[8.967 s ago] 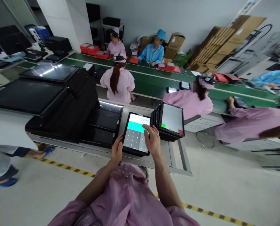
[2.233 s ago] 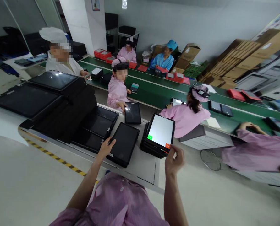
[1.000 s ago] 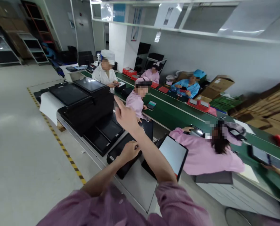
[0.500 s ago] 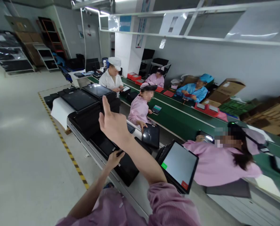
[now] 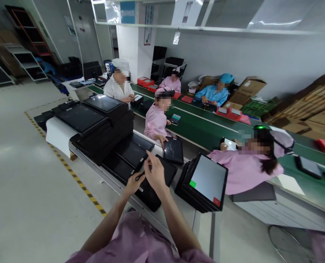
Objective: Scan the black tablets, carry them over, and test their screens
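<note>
My left hand [image 5: 134, 183] is over the dark tablets on the bench, its thumb and fingers closed round a small dark thing I cannot make out. Just right of it, my right hand [image 5: 155, 172] hovers with bent fingers apart, holding nothing visible. Beneath both hands lies a black tablet [image 5: 151, 199]. Flat tablets [image 5: 131, 152] with dark screens lie beyond my fingertips. To the right, a stack of tablets is topped by one with a lit pale screen [image 5: 207, 179], with a green and a red patch.
Tall piles of black tablets [image 5: 81, 116] stand at the bench's left end. A co-worker in pink [image 5: 155, 120] touches a tablet [image 5: 173, 150] across the bench. Another pink-sleeved co-worker [image 5: 239, 173] sits at right by the green conveyor [image 5: 195, 131]. Striped tape [image 5: 80, 186] marks the floor.
My right hand has come down and back from pointing forward above the tablets, and its index finger is now bent. My left hand stays about where it was. The view has turned slightly right.
</note>
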### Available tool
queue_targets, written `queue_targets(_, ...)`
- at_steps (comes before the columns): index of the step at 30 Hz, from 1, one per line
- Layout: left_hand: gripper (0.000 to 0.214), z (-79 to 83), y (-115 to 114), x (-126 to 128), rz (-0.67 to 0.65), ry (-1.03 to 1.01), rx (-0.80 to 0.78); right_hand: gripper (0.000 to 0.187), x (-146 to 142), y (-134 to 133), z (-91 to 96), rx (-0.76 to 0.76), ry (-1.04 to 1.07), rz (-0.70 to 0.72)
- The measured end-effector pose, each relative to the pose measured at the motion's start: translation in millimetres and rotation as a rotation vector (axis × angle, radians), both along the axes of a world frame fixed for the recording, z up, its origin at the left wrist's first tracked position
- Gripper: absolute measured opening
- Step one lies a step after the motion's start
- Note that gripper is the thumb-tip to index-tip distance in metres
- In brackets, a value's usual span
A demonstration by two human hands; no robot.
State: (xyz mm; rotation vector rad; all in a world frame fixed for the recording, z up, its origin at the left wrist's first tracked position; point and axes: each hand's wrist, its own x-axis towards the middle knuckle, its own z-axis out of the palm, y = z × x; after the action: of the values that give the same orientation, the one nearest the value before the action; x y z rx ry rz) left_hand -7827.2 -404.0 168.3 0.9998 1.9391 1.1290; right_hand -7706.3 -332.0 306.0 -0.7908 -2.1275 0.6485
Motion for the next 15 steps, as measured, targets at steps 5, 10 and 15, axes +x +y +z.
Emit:
queue_targets(5,0.034,-13.4,1,-5,0.001,-0.033,0.03,0.05,43,24,-101.8,-0.043,-0.09,-0.236)
queue_targets(10,0.031,-13.0,2,-4,-0.02,-0.04,0.072,0.048,48,20,-111.2,-0.037,-0.146,-0.164)
queue_targets(15,0.027,-13.8,3,-4,-0.01,-0.055,0.083,0.049,17,1,-66.0,-0.269,0.061,-0.025)
